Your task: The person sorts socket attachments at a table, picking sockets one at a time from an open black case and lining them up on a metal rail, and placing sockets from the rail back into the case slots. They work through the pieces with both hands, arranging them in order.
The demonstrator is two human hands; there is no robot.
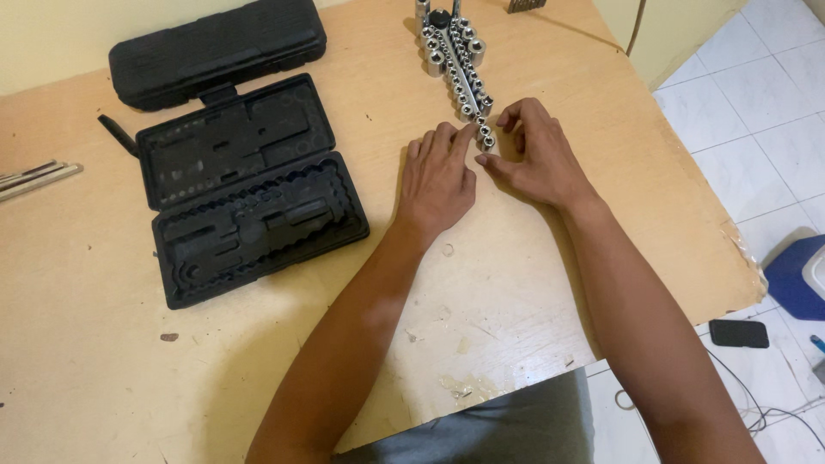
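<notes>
Both hands flat on the pale wooden table (533, 283), nothing gripped: left hand (438, 180) and right hand (537, 155) fingertips pinch-align the small chrome steel sockets (484, 136) between them. Remaining sockets row (455, 60) runs beyond fingertips; open black moulded plastic case (249, 189) lies left of left hand.

A single head-worn camera looks steeply down from above the person's torso onto the wooden table (533, 283), close enough that both forearms fill the lower frame. The left hand (438, 185) and right hand (537, 159) sit just above centre, with table beyond them and tiled floor (765, 112) to the right.
</notes>
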